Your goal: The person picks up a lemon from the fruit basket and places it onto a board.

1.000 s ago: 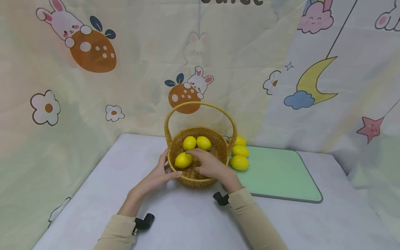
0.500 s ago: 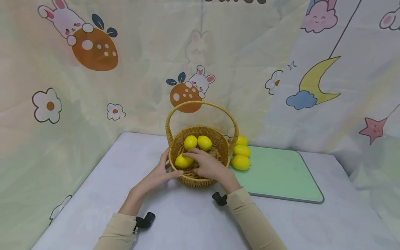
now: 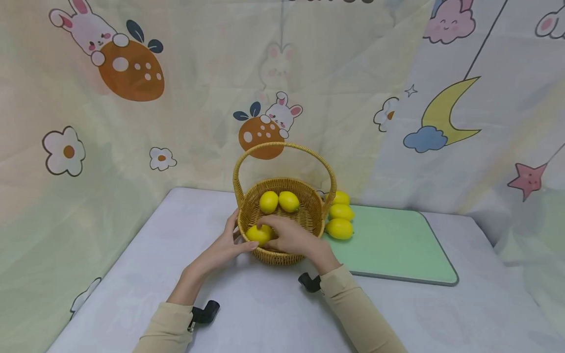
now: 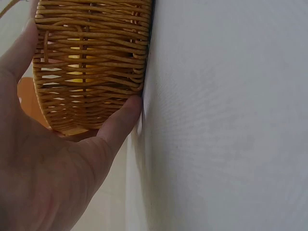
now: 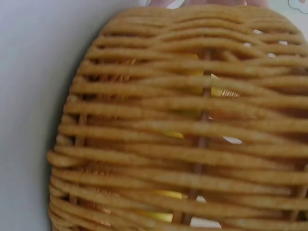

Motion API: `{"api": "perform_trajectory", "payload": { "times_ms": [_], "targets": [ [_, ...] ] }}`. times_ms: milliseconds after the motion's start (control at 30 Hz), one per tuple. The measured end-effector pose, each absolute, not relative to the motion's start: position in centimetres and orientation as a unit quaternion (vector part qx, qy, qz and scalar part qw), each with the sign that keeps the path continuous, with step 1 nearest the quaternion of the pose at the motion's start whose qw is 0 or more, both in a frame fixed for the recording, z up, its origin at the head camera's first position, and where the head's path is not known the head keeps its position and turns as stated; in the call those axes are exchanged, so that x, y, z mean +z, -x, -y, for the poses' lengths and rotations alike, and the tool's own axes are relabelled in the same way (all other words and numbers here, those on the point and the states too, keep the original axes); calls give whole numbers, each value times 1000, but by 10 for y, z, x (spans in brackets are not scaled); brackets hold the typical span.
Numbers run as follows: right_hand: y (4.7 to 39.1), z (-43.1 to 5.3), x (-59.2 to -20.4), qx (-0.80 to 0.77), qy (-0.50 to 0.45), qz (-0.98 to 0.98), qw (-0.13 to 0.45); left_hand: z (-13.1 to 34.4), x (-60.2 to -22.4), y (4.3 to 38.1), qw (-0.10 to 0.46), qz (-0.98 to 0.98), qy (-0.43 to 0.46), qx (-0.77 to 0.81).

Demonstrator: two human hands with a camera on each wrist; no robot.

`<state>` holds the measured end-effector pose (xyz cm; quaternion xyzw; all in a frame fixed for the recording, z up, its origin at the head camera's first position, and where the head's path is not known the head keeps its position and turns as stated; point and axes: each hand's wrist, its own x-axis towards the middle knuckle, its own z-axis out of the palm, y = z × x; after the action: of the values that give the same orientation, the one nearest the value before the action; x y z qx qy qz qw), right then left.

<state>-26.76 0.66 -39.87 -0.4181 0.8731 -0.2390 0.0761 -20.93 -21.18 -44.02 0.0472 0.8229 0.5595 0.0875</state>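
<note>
A round wicker basket (image 3: pixel 282 258) with a tall hoop handle stands on the table. My left hand (image 3: pixel 227 245) holds its left side, thumb at the rim; in the left wrist view a finger (image 4: pixel 122 120) lies along the lower part of the woven wall. Inside the basket, my right hand (image 3: pixel 293 238) pinches a yellow lemon (image 3: pixel 257 235) at the front left between thumb and fingers. Two more lemons lie side by side at the back, a left one (image 3: pixel 268 202) and a right one (image 3: pixel 289 201). Woven wall (image 5: pixel 178 125) fills most of the right wrist view, hiding most of that hand.
Three lemons (image 3: pixel 340 229) sit in a row on the left edge of a green board (image 3: pixel 393 245), just right of the basket. Behind the white table (image 3: pixel 247 314) hangs a printed cloth (image 3: pixel 198 122) with rabbits and flowers.
The right hand's fingers have come down and drawn in around the front-left lemon, which has shifted slightly toward the near rim. The left hand stays on the basket.
</note>
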Motion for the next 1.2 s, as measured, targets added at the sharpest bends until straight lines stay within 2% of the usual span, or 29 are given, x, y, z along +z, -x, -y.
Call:
{"api": "perform_trajectory", "payload": {
  "times_ms": [433, 1200],
  "targets": [
    [265, -8, -398, -227, 423, -870, 111, 211, -440, 209, 83, -823, -57, 559],
    [265, -21, -392, -243, 417, -873, 67, 210, -439, 209, 86, -828, -41, 553]
  ]
}}
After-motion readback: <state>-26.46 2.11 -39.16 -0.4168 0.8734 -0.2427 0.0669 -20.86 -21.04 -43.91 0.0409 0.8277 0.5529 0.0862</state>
